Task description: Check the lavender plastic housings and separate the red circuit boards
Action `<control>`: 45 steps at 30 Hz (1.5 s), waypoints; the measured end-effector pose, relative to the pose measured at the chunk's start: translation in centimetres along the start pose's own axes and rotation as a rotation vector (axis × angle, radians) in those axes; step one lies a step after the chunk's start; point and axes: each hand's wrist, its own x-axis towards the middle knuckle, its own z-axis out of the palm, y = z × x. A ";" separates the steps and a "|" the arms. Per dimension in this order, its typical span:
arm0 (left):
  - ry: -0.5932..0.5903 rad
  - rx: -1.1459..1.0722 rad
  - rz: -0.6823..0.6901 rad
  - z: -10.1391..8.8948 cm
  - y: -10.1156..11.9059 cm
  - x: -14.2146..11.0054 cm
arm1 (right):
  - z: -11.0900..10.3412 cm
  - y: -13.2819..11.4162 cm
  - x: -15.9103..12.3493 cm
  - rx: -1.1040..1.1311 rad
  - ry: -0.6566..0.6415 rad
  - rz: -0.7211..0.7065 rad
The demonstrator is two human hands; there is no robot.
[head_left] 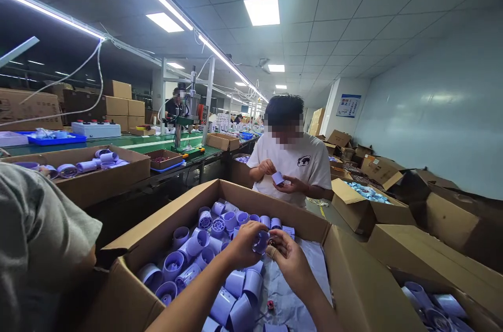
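Above a large open cardboard box (157,227), my left hand (247,244) grips a purple plastic cup-shaped housing (261,243), its open end turned toward my right hand. The fingertips of my right hand (290,258) pinch a small dark, coppery part (271,242) right beside the housing's rim; its exact kind is too small to make out. Under my hands lie many similar purple housings (234,284), tumbled at various angles. A grey-white plastic sheet (314,264) covers the box's right side, with a small red part (270,305) on it.
Across the box, a person in a white shirt (314,164) holds another purple housing (278,178). At left is a co-worker's grey sleeve (51,222), by a carton of housings (129,168). A green workbench with a press machine (192,107) stands behind. More cartons (365,211) line the right.
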 end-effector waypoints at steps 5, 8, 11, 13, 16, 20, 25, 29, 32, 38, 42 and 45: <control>-0.044 0.016 -0.004 0.3 0.5 -0.2 | 0.3 0.7 -0.1 -0.469 0.049 -0.251; -0.044 -0.003 0.012 0.3 0.8 -0.5 | 0.8 0.9 -0.2 -0.627 0.166 -0.354; -0.083 0.007 0.026 0.2 1.1 -0.6 | 0.9 1.0 -0.3 -0.707 0.186 -0.371; -0.107 0.016 0.023 0.2 1.3 -0.6 | 0.8 0.9 -0.3 -0.739 0.134 -0.355; -0.107 0.021 0.012 0.1 1.2 -0.6 | 0.5 0.6 -0.2 -0.756 0.058 -0.327; -0.087 -0.016 0.031 0.4 0.8 -0.6 | 0.5 0.3 -0.3 -0.700 0.095 -0.338; -0.085 -0.106 0.066 0.4 0.5 -0.6 | 1.4 -0.1 -0.6 -0.629 0.172 -0.344; -0.095 -0.132 0.089 0.0 1.0 -0.5 | 1.9 -0.6 -0.8 -0.670 0.217 -0.330; -0.139 -0.136 0.117 -0.4 1.6 -0.5 | 1.9 -0.8 -0.8 -0.769 0.259 -0.278; -0.260 -0.122 0.130 -0.7 1.5 -0.9 | 1.8 -0.6 -1.0 -0.961 0.254 -0.367; -0.351 -0.078 0.097 -0.7 0.8 -0.9 | 2.3 -0.4 -1.2 -1.089 0.172 -0.420; -0.410 -0.035 0.069 -0.9 0.7 -0.9 | 2.9 -0.2 -1.4 -1.150 0.149 -0.411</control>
